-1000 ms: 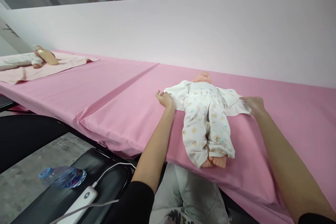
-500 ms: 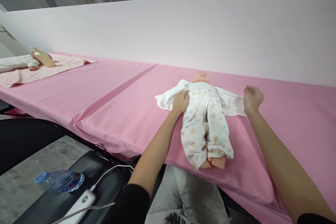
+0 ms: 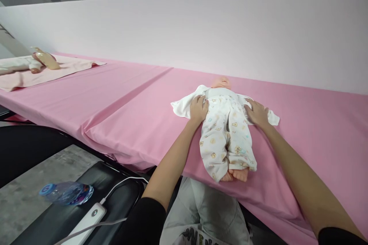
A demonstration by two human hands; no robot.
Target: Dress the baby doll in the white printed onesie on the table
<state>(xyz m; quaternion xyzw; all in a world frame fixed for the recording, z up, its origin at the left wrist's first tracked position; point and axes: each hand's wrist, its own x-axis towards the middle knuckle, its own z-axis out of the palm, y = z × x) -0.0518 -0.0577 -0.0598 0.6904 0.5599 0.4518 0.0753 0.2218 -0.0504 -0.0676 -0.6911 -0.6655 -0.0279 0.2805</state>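
A baby doll (image 3: pixel 222 82) lies on its back on the pink-covered table, head toward the wall and bare feet toward me. It wears a white top with sleeves spread to both sides and patterned baby trousers (image 3: pixel 215 134) pulled up high on the body. My left hand (image 3: pixel 199 109) rests flat against the doll's side, over the left sleeve (image 3: pixel 182 107). On the other side my right hand (image 3: pixel 257 113) lies across the right sleeve (image 3: pixel 273 118), its fingertips at the doll's side and its fingers stretched out.
Far left, a second doll (image 3: pixel 17 65) and a yellowish pump bottle (image 3: pixel 47 59) lie on a pale pink towel (image 3: pixel 71 67). A water bottle (image 3: pixel 67 192) and a white power bank with cables (image 3: pixel 86 224) lie on a black chair (image 3: pixel 115 187). A white wall (image 3: pixel 184 30) borders the table.
My right hand has moved left from the end of the right sleeve to the doll's side, its closed fingers now stretched out. My left hand has stayed at the doll's other side.
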